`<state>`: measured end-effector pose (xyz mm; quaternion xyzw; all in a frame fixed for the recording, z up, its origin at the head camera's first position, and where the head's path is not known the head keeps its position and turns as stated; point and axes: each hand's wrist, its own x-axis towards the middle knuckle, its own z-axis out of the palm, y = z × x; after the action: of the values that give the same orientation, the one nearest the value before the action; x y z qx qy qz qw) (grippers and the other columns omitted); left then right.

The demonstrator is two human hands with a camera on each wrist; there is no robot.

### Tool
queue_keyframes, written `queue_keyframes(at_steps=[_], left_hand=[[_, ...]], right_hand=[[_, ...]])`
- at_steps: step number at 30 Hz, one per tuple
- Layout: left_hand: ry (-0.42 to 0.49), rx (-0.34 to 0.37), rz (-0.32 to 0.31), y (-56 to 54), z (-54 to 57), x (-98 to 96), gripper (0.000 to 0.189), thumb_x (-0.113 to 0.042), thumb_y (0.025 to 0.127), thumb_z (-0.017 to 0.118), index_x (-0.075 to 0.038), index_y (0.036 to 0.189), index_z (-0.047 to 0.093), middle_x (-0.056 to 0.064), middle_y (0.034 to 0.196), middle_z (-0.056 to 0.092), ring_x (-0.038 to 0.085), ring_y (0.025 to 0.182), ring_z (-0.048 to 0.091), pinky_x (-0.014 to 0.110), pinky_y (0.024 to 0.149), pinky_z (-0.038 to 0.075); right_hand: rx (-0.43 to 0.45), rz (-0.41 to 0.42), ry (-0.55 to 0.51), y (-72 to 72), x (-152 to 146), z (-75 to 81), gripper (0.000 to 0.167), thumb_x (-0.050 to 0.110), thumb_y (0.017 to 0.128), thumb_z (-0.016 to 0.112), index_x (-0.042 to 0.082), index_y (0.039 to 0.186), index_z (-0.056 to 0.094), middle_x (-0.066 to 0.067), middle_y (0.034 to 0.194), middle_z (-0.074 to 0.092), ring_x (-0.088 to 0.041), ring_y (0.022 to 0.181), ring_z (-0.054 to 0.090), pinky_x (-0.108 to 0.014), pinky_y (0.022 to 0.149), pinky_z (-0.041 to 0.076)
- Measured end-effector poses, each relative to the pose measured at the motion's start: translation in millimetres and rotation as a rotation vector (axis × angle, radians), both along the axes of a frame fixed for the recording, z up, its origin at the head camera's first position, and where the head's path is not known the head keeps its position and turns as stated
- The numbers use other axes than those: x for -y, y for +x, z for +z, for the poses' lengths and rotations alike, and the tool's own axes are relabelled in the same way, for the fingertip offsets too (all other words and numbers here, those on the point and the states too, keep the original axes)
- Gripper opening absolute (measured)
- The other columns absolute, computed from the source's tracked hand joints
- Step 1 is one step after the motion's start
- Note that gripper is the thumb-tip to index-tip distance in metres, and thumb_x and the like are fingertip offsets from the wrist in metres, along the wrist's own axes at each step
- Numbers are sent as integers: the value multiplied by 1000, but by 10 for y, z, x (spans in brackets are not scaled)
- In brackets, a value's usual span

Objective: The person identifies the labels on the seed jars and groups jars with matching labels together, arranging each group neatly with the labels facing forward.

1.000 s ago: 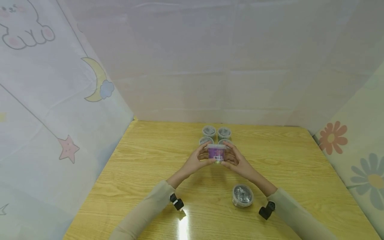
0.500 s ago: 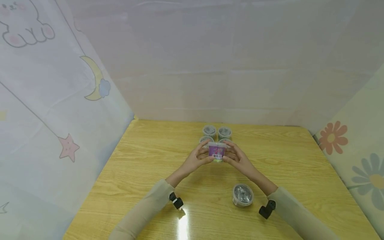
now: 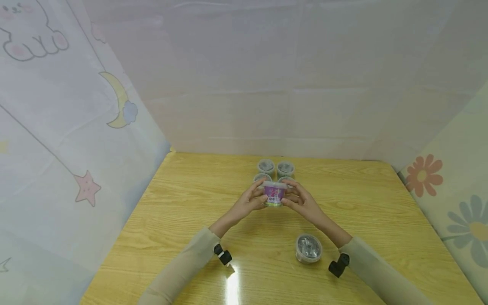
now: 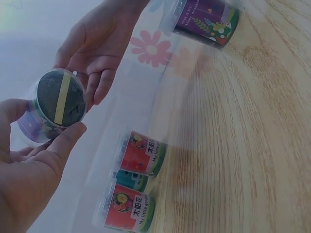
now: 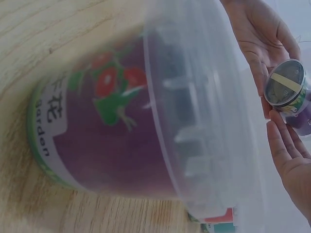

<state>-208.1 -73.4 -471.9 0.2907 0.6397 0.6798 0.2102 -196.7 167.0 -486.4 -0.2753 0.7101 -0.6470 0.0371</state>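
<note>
A small plastic tub [image 3: 274, 195] with a purple label and a clear lid is held above the table between both hands. My left hand [image 3: 244, 205] grips its left side, thumb in front and fingers reaching behind. On the other side my right hand [image 3: 306, 206] has its thumb low on the tub and fingertips at the rim. Both wrist views show the tub's dark round base [image 4: 62, 98] crossed by a pale strip. Nearer the right wrist, a second purple-label tub [image 3: 308, 248] stands upright on the table, large in the right wrist view.
Several more lidded tubs [image 3: 266, 165] stand grouped at the back, partly hidden by the hands; the left wrist view shows red labels [image 4: 130, 209] and a teal one [image 4: 130, 180]. Printed cloth walls [image 3: 244, 114] rise behind and beside the wooden table [image 3: 183, 203].
The held tub has been turned between the hands, so the label's printed front now faces the head camera. My left thumb has drawn back to the left. The tub on the table has not moved.
</note>
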Motion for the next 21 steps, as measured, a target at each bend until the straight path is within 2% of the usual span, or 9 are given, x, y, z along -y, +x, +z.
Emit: queue_keyframes(at_steps=[6,8,13,15,21], left_hand=[[-28,12,24,-12,-8,14,58,-15,101,40,-11,150,10,26,140,35,37,122,47,49,97,44],[-31,24,38,-17,-6,15,55,-18,101,39,-13,149,13,25,137,38,36,119,50,47,96,46],[-17,58,67,-22,-7,15,50,-24,101,38,-17,147,19,23,131,45,33,115,54,44,95,47],[-19,64,83,-17,-7,15,51,-26,101,39,-16,147,20,23,130,46,33,115,55,45,95,47],[-31,40,112,-20,-13,6,50,-24,101,39,-11,146,21,25,134,45,35,118,52,48,96,45]], right_hand=[[3,-26,46,10,21,27,57,3,91,57,-3,140,29,-27,121,48,-25,102,60,-36,81,55],[9,-35,58,8,30,37,57,4,91,58,-2,140,31,-26,122,48,-27,103,60,-38,82,55],[6,-46,85,-13,62,33,55,5,89,60,0,138,34,-25,119,50,-29,99,61,-32,81,55],[-4,-52,110,-22,74,25,54,5,90,60,1,138,36,-25,119,50,-28,99,61,-28,80,55],[-9,-73,192,-41,108,45,49,12,92,58,2,136,39,-22,122,50,-37,110,56,-30,85,53]])
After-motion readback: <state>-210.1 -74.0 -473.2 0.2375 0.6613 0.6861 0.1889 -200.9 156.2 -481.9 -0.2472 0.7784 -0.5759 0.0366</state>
